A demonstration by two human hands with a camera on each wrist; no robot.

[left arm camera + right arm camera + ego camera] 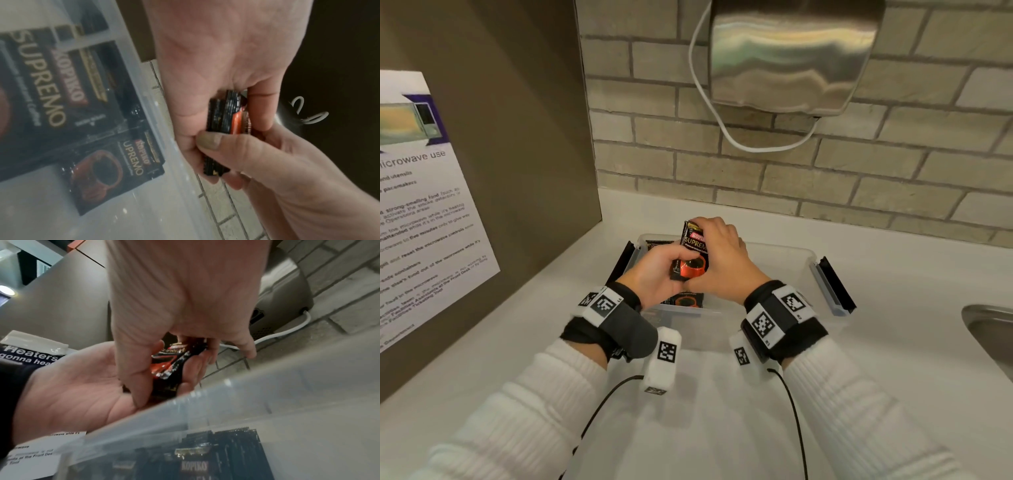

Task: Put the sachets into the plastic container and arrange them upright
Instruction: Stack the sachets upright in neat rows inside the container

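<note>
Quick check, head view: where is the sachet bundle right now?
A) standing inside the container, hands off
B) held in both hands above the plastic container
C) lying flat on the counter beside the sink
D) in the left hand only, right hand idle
B: the left hand and right hand both grip the sachet bundle over the plastic container; the left wrist view shows several sachet edges stacked together.
</note>
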